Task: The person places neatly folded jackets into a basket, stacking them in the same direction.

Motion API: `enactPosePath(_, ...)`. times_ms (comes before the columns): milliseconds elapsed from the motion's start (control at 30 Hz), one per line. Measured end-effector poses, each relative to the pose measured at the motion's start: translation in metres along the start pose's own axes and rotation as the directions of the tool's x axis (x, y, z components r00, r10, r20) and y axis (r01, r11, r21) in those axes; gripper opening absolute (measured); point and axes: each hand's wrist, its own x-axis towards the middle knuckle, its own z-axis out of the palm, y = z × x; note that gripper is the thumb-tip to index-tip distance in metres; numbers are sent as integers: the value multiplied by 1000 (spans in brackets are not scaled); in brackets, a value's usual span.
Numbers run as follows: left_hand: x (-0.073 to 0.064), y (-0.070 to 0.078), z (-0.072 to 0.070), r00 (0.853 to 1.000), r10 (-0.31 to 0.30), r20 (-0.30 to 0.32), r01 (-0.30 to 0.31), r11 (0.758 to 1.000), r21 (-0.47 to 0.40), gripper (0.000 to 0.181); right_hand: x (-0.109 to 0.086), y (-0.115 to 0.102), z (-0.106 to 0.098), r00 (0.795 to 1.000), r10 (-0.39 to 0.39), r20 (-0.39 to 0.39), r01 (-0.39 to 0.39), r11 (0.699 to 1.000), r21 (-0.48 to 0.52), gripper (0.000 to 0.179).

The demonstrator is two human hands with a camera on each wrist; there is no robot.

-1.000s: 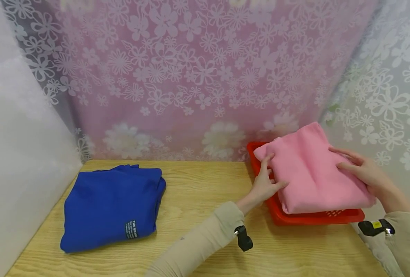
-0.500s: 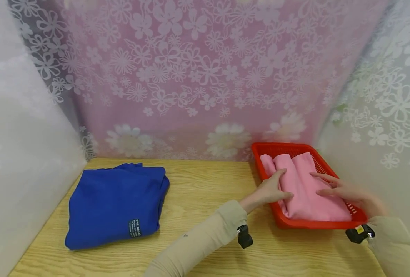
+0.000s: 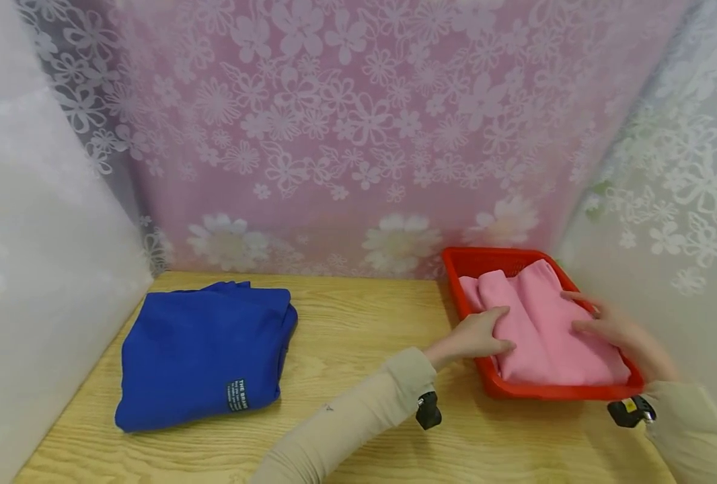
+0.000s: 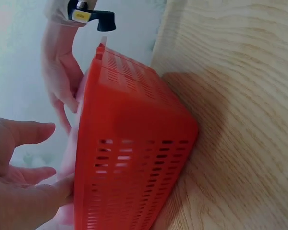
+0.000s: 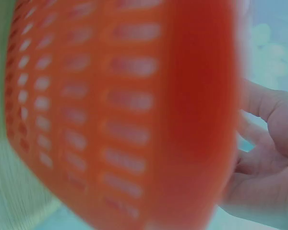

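A folded pink garment (image 3: 543,336) lies inside the red plastic basket (image 3: 498,255) at the right of the table. My left hand (image 3: 476,334) reaches over the basket's left rim, thumb and fingers spread, the fingertips at the garment's left side. On the opposite side my right hand (image 3: 615,333) extends over the right rim with parted fingers at the cloth. In the left wrist view, the left fingers come up to the rim of the perforated basket (image 4: 134,110). The right wrist view shows the basket wall blurred and close, hiding the right fingertips.
A folded blue garment (image 3: 201,356) with a dark printed label lies on the wooden table (image 3: 358,316) at the left. Behind the table hangs a pink floral curtain (image 3: 334,134). A pale flowered sheet (image 3: 673,202) rises close behind the right hand and basket.
The pink garment has gone down from above the basket's rim into the basket, both hands lowering with it. Since half a second ago, the hands have shifted slightly outward. The blue garment stays put.
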Motion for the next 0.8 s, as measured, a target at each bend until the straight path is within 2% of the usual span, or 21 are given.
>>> enactPosePath(67,0,3,1,999,-20,-25,20,1000,-11,65,1,-4,2,999,-25,-33,21,994,-106,66)
enactPosePath(133,-1,7,3,997,-24,-67,25,1000,15,61,0,-11,7,994,-75,-80,57,977,-207,63)
enactPosePath(233,0,14,7,993,15,-119,6,985,174,57,-4,-24,19,962,-238,-134,183,925,-333,61)
enactPosePath(300,2,17,10,990,57,-128,-13,947,320,56,-7,-33,29,939,-325,-107,269,894,-358,62)
enactPosePath(367,5,17,14,992,86,-92,-35,888,459,55,-9,-39,39,935,-353,-28,323,883,-340,65)
enactPosePath(400,6,17,16,994,86,-68,-40,863,503,55,-11,-41,44,939,-342,19,330,888,-320,66)
enactPosePath(467,10,13,20,998,63,-13,-44,805,592,53,-13,-42,51,957,-274,95,290,913,-288,67)
enactPosePath(533,13,8,23,999,31,13,-32,765,643,52,-15,-40,55,971,-202,127,232,923,-306,68)
enactPosePath(667,19,2,23,1000,-24,-7,22,722,692,50,-17,-33,58,980,-144,135,182,925,-335,68)
enactPosePath(800,22,1,22,999,-30,-11,29,710,704,49,-18,-25,58,980,-132,151,173,937,-304,69)
